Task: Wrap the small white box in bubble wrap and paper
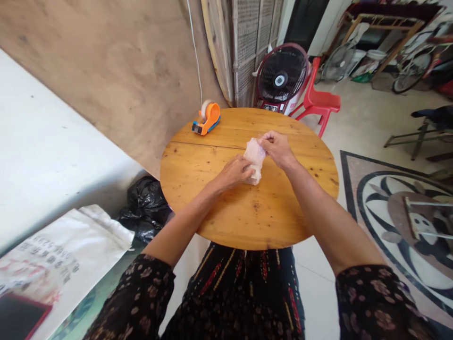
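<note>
A round wooden table (247,212) carries an orange tape dispenser (207,119) at its far left. The left hand (233,172) presses a pale crumpled bundle (255,158) at mid-table; the right hand (278,147) pinches its top.

A: Status, head view?
B: Both grips on the pale bundle (255,156), mid round wooden surface (247,212). Left grip (234,172) clamps its lower end against the wood; right grip (278,147) pinches the upper end, fingers curled shut.
A: Bundle material?
B: Crumpled, whitish-pink, thin. Can't tell plastic or cloth.
A: Anything else on the surface?
B: 1 orange tape dispenser (207,118) at the far edge, well apart from both grips. Brown board (123,71) stands behind it.
A: Surroundings?
B: Black-grilled fan (282,78) and red plastic chair (320,101) behind the far edge. Black bag (146,208) and printed white sack (60,255) on the floor, left side. Patterned floor inlay (406,212) to the right.
</note>
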The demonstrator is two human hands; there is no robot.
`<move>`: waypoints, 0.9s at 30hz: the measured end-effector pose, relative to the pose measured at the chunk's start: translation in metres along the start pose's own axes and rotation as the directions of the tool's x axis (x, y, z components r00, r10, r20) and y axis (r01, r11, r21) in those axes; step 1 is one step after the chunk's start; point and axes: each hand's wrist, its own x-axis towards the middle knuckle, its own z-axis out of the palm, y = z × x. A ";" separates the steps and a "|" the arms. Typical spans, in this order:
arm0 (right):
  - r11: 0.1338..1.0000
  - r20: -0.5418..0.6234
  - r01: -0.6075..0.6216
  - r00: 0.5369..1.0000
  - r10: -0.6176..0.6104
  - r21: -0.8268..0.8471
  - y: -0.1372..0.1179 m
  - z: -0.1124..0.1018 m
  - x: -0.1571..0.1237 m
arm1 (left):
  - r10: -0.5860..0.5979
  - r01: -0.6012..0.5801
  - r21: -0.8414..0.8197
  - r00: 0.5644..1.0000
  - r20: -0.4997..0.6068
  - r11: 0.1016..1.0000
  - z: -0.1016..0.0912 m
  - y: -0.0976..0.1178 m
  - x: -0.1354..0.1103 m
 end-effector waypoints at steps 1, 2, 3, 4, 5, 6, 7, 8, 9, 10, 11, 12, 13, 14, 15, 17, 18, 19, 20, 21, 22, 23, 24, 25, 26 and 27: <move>0.999 -0.015 0.031 0.999 -0.031 -0.012 0.000 0.001 -0.004 | 0.000 0.000 -0.003 1.000 -0.005 1.000 0.001 0.000 0.000; 0.998 -0.041 0.058 0.997 -0.059 -0.024 0.000 0.002 -0.006 | -0.001 0.001 -0.002 1.000 -0.010 1.000 0.002 -0.001 0.000; 0.996 -0.071 0.077 0.994 -0.079 -0.036 0.002 0.004 -0.006 | -0.002 0.002 0.001 1.000 -0.015 1.000 0.002 -0.001 0.000; 0.996 -0.102 0.080 0.991 -0.085 -0.050 0.005 0.006 -0.004 | -0.004 0.004 0.005 1.000 -0.021 1.000 0.003 -0.001 -0.001; 0.996 -0.130 0.070 0.988 -0.078 -0.062 0.007 0.008 -0.001 | -0.008 0.008 0.006 1.000 -0.028 1.000 0.003 0.000 -0.001; 0.996 -0.152 0.051 0.986 -0.062 -0.073 0.009 0.010 0.002 | -0.012 0.012 0.004 0.999 -0.036 1.000 0.003 0.000 -0.001; 0.996 -0.166 0.031 0.985 -0.044 -0.079 0.011 0.011 0.006 | -0.016 0.016 0.000 0.999 -0.041 1.000 0.003 0.000 -0.002; 0.997 -0.169 0.017 0.985 -0.030 -0.080 0.012 0.012 0.009 | -0.019 0.019 -0.006 0.999 -0.042 1.000 0.002 0.001 -0.002; 0.997 -0.166 0.015 0.986 -0.028 -0.077 0.013 0.013 0.011 | -0.023 0.022 -0.015 0.999 -0.043 1.000 0.002 0.001 -0.003; 0.997 -0.156 0.028 0.987 -0.039 -0.071 0.012 0.013 0.010 | -0.027 0.026 -0.025 0.999 -0.044 0.999 0.001 0.002 -0.003; 0.997 -0.140 0.055 0.988 -0.063 -0.063 0.012 0.013 0.007 | -0.029 0.028 -0.035 0.999 -0.045 0.999 0.001 0.002 -0.004; 0.994 -0.120 0.092 0.988 -0.098 -0.054 0.011 0.012 0.002 | -0.029 0.027 -0.044 0.999 -0.045 0.999 0.000 0.003 -0.004; 0.990 -0.104 0.136 0.985 -0.140 -0.048 0.010 0.012 -0.005 | -0.027 0.025 -0.053 0.999 -0.046 0.998 0.000 0.003 -0.004; 0.982 -0.089 0.182 0.979 -0.186 -0.044 0.009 0.012 -0.014 | -0.027 0.024 -0.061 0.998 -0.048 0.998 -0.001 0.003 -0.005; 0.972 -0.080 0.229 0.970 -0.232 -0.045 0.008 0.012 -0.023 | -0.031 0.027 -0.068 0.998 -0.051 0.997 -0.001 0.004 -0.005; 0.952 -0.075 0.302 0.949 -0.306 -0.052 0.006 0.013 -0.039 | -0.051 0.046 -0.081 0.997 -0.062 0.996 0.000 0.004 -0.005; 0.944 -0.077 0.326 0.941 -0.329 -0.052 0.007 0.014 -0.045 | -0.064 0.058 -0.090 0.995 -0.073 0.994 0.001 0.004 -0.005; 0.939 -0.078 0.341 0.936 -0.343 -0.047 0.007 0.014 -0.050 | -0.078 0.069 -0.101 0.993 -0.086 0.992 0.001 0.004 -0.006; 0.937 -0.077 0.348 0.934 -0.350 -0.035 0.008 0.013 -0.053 | -0.089 0.078 -0.113 0.991 -0.100 0.991 0.002 0.004 -0.006; 0.937 -0.072 0.350 0.934 -0.351 -0.022 0.009 0.013 -0.055 | -0.100 0.085 -0.124 0.989 -0.112 0.989 0.002 0.004 -0.007; 0.937 -0.066 0.349 0.935 -0.349 -0.008 0.010 0.011 -0.055 | -0.109 0.093 -0.134 0.987 -0.121 0.987 0.003 0.004 -0.008; 0.938 -0.061 0.347 0.936 -0.346 0.004 0.011 0.010 -0.055 | -0.121 0.103 -0.143 0.984 -0.129 0.984 0.003 0.004 -0.009; 0.938 -0.056 0.345 0.937 -0.344 0.012 0.012 0.009 -0.054 | -0.134 0.113 -0.151 0.982 -0.135 0.982 0.004 0.004 -0.010; 0.938 -0.051 0.347 0.937 -0.345 0.018 0.013 0.008 -0.053 | -0.145 0.122 -0.155 0.980 -0.139 0.980 0.004 0.004 -0.010; 0.936 -0.047 0.351 0.936 -0.350 0.025 0.013 0.007 -0.053 | -0.152 0.129 -0.159 0.978 -0.145 0.979 0.005 0.004 -0.010; 0.933 -0.042 0.359 0.933 -0.358 0.032 0.013 0.006 -0.054 | -0.158 0.133 -0.162 0.976 -0.151 0.978 0.005 0.004 -0.011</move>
